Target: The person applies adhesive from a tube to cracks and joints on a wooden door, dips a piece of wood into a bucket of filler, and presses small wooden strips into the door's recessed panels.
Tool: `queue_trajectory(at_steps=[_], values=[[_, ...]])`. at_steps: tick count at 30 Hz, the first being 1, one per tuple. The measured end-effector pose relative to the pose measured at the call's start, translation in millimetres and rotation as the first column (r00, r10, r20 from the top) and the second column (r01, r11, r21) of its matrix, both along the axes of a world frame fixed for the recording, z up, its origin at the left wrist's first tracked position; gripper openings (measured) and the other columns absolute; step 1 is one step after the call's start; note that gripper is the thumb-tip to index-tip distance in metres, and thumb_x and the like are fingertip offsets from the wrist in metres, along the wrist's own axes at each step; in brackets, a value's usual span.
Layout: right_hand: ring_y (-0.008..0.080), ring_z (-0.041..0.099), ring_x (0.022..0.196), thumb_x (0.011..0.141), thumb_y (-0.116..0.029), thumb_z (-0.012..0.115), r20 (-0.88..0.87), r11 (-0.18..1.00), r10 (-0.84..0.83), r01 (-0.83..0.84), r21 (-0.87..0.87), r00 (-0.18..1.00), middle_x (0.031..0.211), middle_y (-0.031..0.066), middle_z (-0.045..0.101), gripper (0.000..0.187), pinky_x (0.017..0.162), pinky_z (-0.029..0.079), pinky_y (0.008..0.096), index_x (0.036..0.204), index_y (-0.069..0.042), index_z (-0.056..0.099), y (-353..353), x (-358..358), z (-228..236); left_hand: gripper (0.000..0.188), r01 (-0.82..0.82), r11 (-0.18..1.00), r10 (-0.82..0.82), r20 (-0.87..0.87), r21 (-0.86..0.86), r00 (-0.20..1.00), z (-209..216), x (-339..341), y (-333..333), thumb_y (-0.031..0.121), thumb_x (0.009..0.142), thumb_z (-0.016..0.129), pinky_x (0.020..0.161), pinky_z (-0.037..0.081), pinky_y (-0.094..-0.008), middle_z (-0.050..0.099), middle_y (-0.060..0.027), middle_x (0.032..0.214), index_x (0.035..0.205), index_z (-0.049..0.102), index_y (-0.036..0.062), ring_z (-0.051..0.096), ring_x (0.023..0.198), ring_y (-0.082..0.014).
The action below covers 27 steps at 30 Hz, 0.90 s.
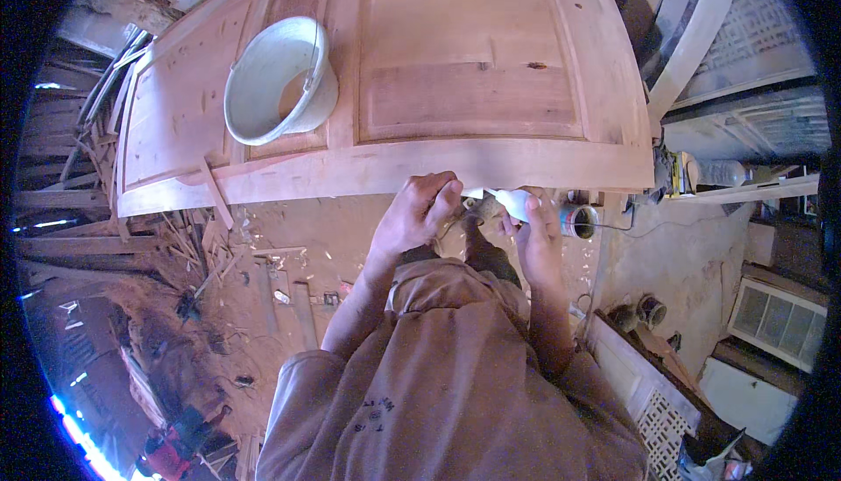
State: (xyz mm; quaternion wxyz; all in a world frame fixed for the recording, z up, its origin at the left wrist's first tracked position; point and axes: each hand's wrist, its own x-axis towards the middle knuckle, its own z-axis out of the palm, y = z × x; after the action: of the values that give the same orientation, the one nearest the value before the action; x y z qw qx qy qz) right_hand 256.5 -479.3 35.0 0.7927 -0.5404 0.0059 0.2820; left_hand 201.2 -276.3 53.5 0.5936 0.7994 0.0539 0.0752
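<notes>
My right hand [536, 229] is wrapped round a small white squeeze bottle [513, 204] with a thin nozzle, which points left toward my other hand. My left hand [423, 211] is closed, its fingers curled, just in front of the near edge of a panelled wooden door [473, 34] lying flat. What those fingers hold, if anything, is hidden. A small white piece [473, 193] shows between the nozzle and my left hand; I cannot tell whether it is held. On the door, left of my hands, a pale bucket [279, 82] with a wire handle stands tilted in view.
A thin wood strip [215, 192] leans over the door's near left edge. An open tin [579, 221] is beyond my right hand. Scrap wood [210, 253] litters the floor at left. At right are a plank [692, 43], a clear plastic bottle [723, 173] and a louvred frame [780, 319].
</notes>
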Motion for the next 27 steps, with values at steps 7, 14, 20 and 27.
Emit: queue_trajectory(at_steps=[7, 14, 20, 27], values=[[0.0116, 0.048, 0.067, 0.100, -0.033, 0.053, 0.031, 0.997, 0.003, -0.001, -0.083, 1.000, 0.081, 0.0043, 0.055, 0.032, 0.066, 0.046, 0.0303, 0.110, -0.002, 0.054, 10, -29, -1, 0.027, 0.077, 0.997, -0.077, 0.016, 0.016, 0.997, -4, -21, 17, 0.019, 0.097, 0.052, 0.059, 0.040, -0.0442, 0.051, -0.0200, 0.066, 0.080, 0.052, -0.0029, 0.050, 0.062, -0.0391], [0.0197, 0.066, 0.075, 0.095, -0.025, 0.063, 0.215, 0.904, 0.260, -0.159, -0.398, 0.941, 0.087, 0.0105, 0.067, 0.033, 0.068, 0.052, 0.0325, 0.116, -0.001, 0.055, 18, -50, -9, 0.023, 0.103, 0.982, -0.102, -0.014, 0.156, 0.995, 0, -54, 29, 0.018, 0.098, 0.051, 0.065, 0.043, -0.0499, 0.057, -0.0236, 0.076, 0.087, 0.055, -0.0017, 0.056, 0.075, -0.0458], [0.0314, 0.065, 0.088, 0.091, -0.009, 0.063, 0.654, 0.774, 0.540, -0.009, -0.633, 0.529, 0.101, 0.0194, 0.064, 0.024, 0.077, 0.051, 0.0369, 0.111, 0.001, 0.054, 48, -75, 9, 0.024, -0.020, 0.992, 0.034, -0.107, 0.125, 0.994, 4, -89, 34, 0.020, 0.099, 0.051, 0.064, 0.045, -0.0509, 0.058, -0.0252, 0.074, 0.088, 0.055, -0.0012, 0.057, 0.074, -0.0473], [0.0131, 0.058, 0.071, 0.096, -0.023, 0.060, 0.350, 0.760, 0.587, -0.348, -0.548, 0.730, 0.091, 0.0083, 0.063, 0.025, 0.057, 0.046, 0.0252, 0.107, -0.002, 0.054, 84, -76, 19, 0.017, -0.088, 0.981, 0.098, -0.047, 0.175, 0.994, 18, -116, 60, 0.015, 0.095, 0.055, 0.066, 0.047, -0.0529, 0.061, -0.0230, 0.074, 0.093, 0.055, -0.0022, 0.061, 0.073, -0.0451]])
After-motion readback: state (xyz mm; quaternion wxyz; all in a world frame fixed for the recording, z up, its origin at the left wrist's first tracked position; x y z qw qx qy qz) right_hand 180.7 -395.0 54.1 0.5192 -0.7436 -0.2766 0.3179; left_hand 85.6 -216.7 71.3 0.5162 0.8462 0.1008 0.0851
